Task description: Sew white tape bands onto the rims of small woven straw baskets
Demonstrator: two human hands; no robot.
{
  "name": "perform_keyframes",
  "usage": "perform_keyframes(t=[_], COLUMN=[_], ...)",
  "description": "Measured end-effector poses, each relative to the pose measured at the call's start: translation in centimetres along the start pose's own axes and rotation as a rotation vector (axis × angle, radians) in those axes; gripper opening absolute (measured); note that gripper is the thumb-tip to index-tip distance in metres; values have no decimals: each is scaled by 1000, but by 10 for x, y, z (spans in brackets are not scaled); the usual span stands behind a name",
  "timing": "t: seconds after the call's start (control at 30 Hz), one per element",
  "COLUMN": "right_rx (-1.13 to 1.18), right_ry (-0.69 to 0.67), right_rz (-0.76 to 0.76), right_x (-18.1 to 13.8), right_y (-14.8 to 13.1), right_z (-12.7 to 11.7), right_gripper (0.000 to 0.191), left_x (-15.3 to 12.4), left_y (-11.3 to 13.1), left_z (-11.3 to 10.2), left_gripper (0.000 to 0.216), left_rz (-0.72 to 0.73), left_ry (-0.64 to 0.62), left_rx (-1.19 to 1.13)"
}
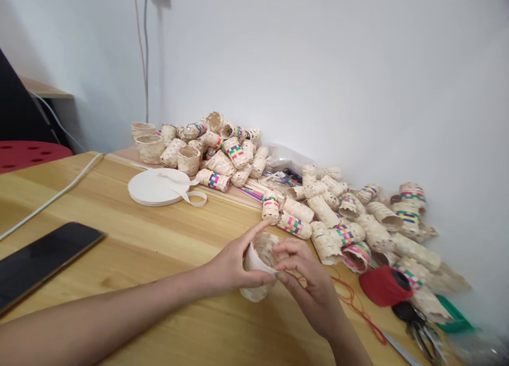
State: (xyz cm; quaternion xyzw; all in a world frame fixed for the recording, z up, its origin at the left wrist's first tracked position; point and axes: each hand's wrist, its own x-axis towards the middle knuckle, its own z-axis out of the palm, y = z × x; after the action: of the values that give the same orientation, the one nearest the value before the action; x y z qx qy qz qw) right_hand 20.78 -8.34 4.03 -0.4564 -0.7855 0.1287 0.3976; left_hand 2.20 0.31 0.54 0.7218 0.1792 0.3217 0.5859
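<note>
A small woven basket, pale and cylindrical, is held tilted above the wooden table, its open mouth facing up. My left hand wraps around its left side, with the thumb along the front rim. A white band runs along that rim. My right hand pinches at the right side of the rim, its thumb and fingertips on the edge where the band passes. Whether the right fingers hold the band or the basket's edge itself is too small to tell.
Many woven baskets lie heaped along the wall. A roll of white tape lies left of them. Nearer are a phone, red thread spool, red thread, scissors and a white cable.
</note>
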Motion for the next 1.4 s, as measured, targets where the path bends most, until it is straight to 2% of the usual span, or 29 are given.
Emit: perform_keyframes(t=[0.07, 0.17, 0.27, 0.43, 0.53, 0.67, 0.73, 0.93, 1.17, 1.4], right_rx=[43, 137, 215, 328, 307, 178, 124, 63, 110, 180], right_ry=[79, 174, 114, -24, -6, 186, 218, 201, 216, 193], right_rz=[19, 197, 331, 391, 437, 439, 435, 441, 449, 531], right_x=[-2, -6, -7, -3, -2, -1, -2, 0, 0, -1], right_y=[5, 16, 24, 26, 25, 24, 22, 15, 13, 14], right_z=[-5, -11, -9, 0, 0, -1, -1, -2, -1, -2], right_gripper=[25, 42, 45, 46, 36, 27, 27, 29, 29, 28], left_x=[-2, -5, -9, -10, -8, -4, -2, 0, 2, 7], left_y=[3, 8, 11, 10, 8, 5, 2, -5, -4, -1], left_z=[-1, -1, 0, -1, -4, -8, -10, -12, -15, -21], left_gripper=[101, 101, 99, 95, 99, 101, 103, 108, 107, 107], left_rz=[18, 26, 43, 90, 65, 54, 62, 87, 144, 147], left_ry=[-57, -148, -191, -244, -228, -188, -162, -138, -136, -54], left_rx=[-51, -134, -171, -225, -256, -281, -284, -307, -334, -323])
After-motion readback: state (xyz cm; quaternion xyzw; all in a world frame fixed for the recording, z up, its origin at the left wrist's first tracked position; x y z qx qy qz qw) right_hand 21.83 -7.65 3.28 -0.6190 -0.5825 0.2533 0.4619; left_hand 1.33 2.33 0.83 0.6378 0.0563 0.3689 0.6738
